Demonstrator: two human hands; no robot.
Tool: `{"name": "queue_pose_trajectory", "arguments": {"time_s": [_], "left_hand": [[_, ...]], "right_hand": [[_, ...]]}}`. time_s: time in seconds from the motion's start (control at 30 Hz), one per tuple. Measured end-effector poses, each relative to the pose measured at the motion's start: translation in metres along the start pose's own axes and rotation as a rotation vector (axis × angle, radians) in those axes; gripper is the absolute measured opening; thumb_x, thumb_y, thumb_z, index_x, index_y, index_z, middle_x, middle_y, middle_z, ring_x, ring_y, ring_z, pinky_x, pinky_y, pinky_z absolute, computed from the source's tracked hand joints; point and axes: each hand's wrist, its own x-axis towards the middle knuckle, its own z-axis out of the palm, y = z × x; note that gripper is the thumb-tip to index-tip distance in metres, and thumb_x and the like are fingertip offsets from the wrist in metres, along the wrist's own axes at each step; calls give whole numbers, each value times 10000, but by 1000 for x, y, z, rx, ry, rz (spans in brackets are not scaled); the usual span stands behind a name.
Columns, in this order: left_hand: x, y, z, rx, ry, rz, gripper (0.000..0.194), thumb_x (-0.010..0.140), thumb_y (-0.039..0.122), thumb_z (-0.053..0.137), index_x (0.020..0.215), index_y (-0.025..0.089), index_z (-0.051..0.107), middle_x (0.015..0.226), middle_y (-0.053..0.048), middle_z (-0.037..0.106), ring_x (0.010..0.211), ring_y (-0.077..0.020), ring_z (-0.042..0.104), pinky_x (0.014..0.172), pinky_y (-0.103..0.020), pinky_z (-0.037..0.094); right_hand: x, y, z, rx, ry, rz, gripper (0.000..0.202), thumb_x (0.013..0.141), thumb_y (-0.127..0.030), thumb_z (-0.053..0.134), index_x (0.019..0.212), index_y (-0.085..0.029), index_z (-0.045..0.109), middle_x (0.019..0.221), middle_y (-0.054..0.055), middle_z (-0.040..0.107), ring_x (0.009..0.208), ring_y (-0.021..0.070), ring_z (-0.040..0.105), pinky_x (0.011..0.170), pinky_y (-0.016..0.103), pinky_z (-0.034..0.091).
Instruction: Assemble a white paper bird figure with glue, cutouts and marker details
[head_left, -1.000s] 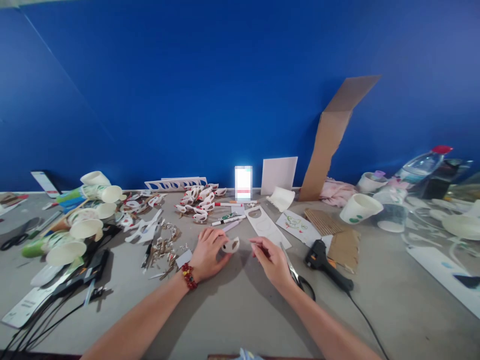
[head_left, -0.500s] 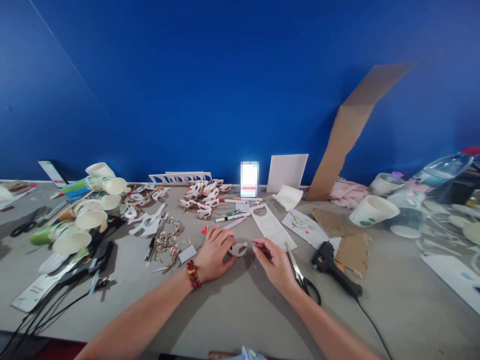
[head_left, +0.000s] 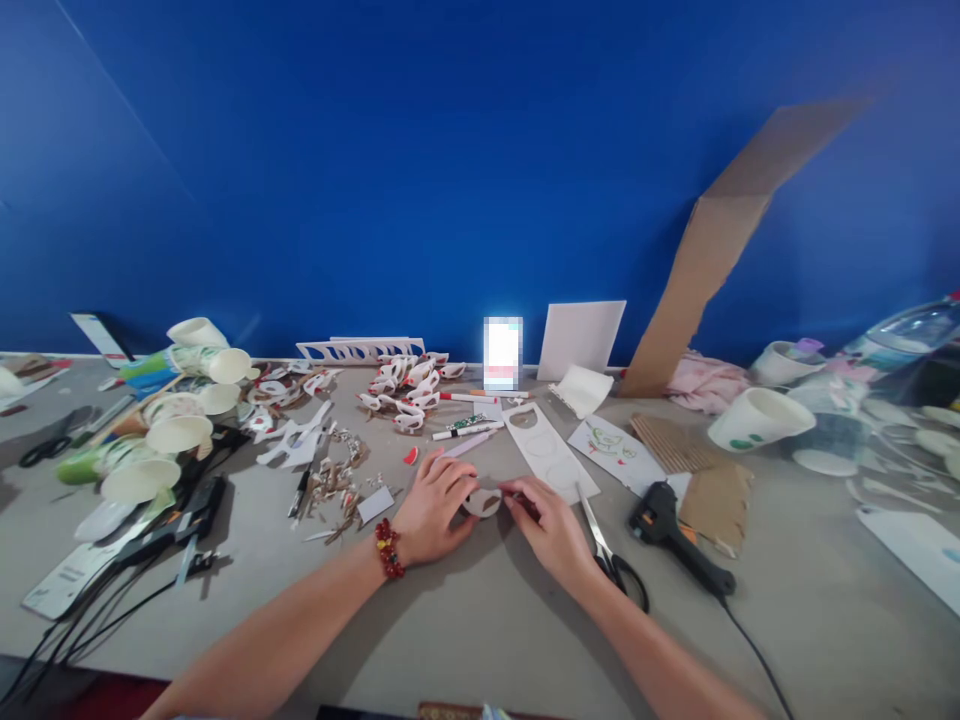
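Observation:
My left hand (head_left: 435, 508), with a red bead bracelet at the wrist, has its fingers and thumb closed on a small white cut-out (head_left: 484, 507) held low over the table. The cut-out is rounded, with a brown patch on its face; its left part is hidden by my fingers. At its right edge, my right hand (head_left: 549, 528) has thumb and forefinger pinched together, the tips touching or almost touching the edge. Whatever lies between those tips is too small to make out. Scissors (head_left: 600, 540) with black handles lie just right of my right hand.
A black glue gun (head_left: 679, 540) lies farther right, its cord running to the front edge. Behind my hands are markers (head_left: 465, 430), a white sheet with a hole (head_left: 551, 455) and a pile of white-and-red cut-outs (head_left: 409, 390). Scraps (head_left: 334, 490) and paper cups (head_left: 142, 475) lie left.
My right hand's fingertips have moved in to the right edge of the white cut-out, closing the small gap. My left hand keeps its hold. The view has shifted slightly.

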Motion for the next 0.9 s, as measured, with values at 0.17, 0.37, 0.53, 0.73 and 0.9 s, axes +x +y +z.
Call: {"name": "queue_pose_trajectory", "arguments": {"time_s": [0.17,0.37,0.53,0.73,0.9], "left_hand": [[-1,-1,-1,-22,-4,-6,255,844,294,567,1089,225,576,1185,-90,617,1110,-262,535,1117,-517,243],[-1,-1,0,-31,10,1,265,847,308,574,1099,224,580,1135,-82,628,1078,-249,545,1114,-505,261],[-1,-3,2,-36,1,-12,265,835,327,598,1084,235,591,1114,-79,623,1066,-258,544,1109,-508,269],[0,-3,1,-49,4,-11,270,869,385,584,1081,217,592,1080,-79,630,1056,-253,539,1092,-473,301],[1,-4,1,-25,-2,-37,266,879,366,578,1111,239,604,1061,-65,647,1030,-246,559,1073,-476,316]], "right_hand": [[0,3,1,4,-8,37,197,938,-292,479,971,-222,661,918,61,700,841,218,640,742,310,480],[-1,6,2,18,2,68,193,931,-317,492,962,-225,659,890,48,702,784,204,642,691,292,486],[0,5,1,19,23,70,191,920,-320,505,944,-216,663,867,53,706,790,213,643,676,296,489],[-1,8,3,52,35,96,201,922,-321,508,1003,-209,653,900,61,708,812,210,651,705,301,500],[-1,11,4,83,74,108,249,909,-304,513,1108,-204,625,928,65,701,781,195,649,710,302,507]]}}
